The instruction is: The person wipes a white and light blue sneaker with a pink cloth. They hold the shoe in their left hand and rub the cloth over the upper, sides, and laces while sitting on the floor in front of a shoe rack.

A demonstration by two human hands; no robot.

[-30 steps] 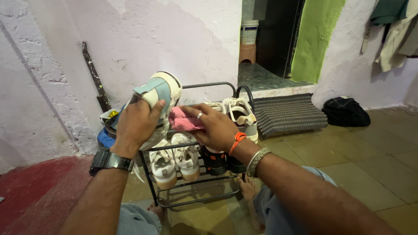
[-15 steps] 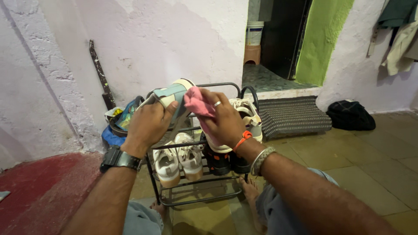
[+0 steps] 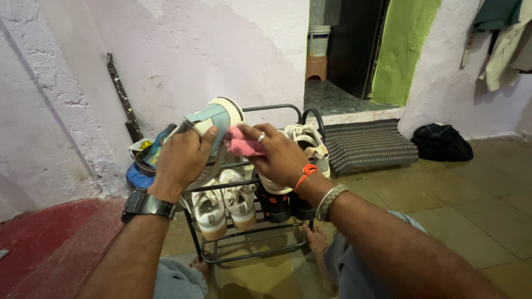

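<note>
Head view: hands (image 3: 233, 152) on sneaker (image 3: 213, 119) and pink cloth (image 3: 242, 147)

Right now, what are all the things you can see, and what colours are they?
Shoe: one, white and light blue, held up above the rack.
Cloth: one, pink, pressed on the shoe.
Shoe rack: one, black metal, by the wall.
Sneakers: one pair, white, on the rack's lower shelf.
Doormat: one, dark checked, below the doorway.
Bag: one, black, on the floor at the right.
Bucket: one, white, inside the doorway.
Left hand: grips the shoe.
Right hand: holds the cloth.
</note>
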